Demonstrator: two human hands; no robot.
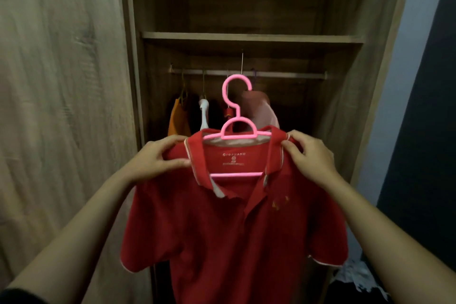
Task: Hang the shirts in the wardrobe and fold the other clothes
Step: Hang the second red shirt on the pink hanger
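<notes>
Two hands hold a red collared polo shirt (229, 224) by its shoulders, left hand (158, 159) and right hand (309, 155) pinching fabric; its pink plastic hanger (237, 128) hooks upward, just below the metal wardrobe rail (283, 74) beyond.

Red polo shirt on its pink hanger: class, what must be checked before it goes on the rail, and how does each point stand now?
1. Pink hanger inside the red polo shirt neck: ok.
2. Left hand grips one shoulder: ok.
3. Right hand pinches the collar's other side: ok.
4. Hanger hooked over the rail: not ok, not yet on it.
5. Bare rail at the right end: ok.
</notes>
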